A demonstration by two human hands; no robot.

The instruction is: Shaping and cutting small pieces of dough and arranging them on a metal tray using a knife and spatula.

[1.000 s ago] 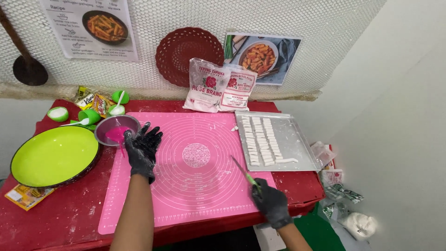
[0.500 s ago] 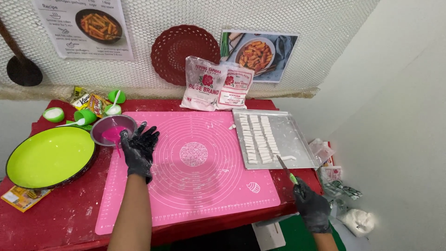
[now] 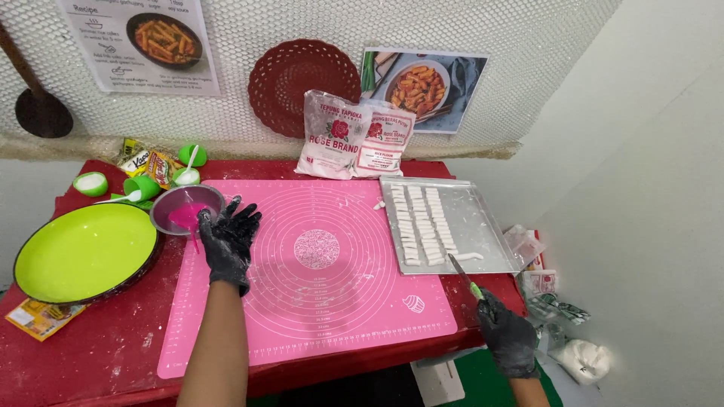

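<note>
The left hand [image 3: 228,240], in a black glove with a slightly wrinkled, matte surface, lies flat with fingers spread on the upper left corner of the pink silicone mat [image 3: 317,271], gripping nothing. Its fingertips touch or nearly touch the rim of a small round metal bowl [image 3: 186,209] holding bright pink liquid. The mat is smooth, rectangular and printed with concentric circles, dusted with white flour.

The right hand [image 3: 509,335], gloved the same, hangs off the front right corner of the red tabletop [image 3: 90,354], curled closed around a knife [image 3: 465,277] with a green handle; the slim blade points up toward the near edge of a shallow rectangular metal tray [image 3: 483,226]. The tray carries two neat columns of short white dough pieces [image 3: 418,222], cylindrical and soft-looking.

A glossy round lime-green plate [image 3: 83,252] with a dark rim sits left of the bowl. Two plastic flour bags [image 3: 354,136] lean against the back wall, under a woven red round mat [image 3: 304,83].
</note>
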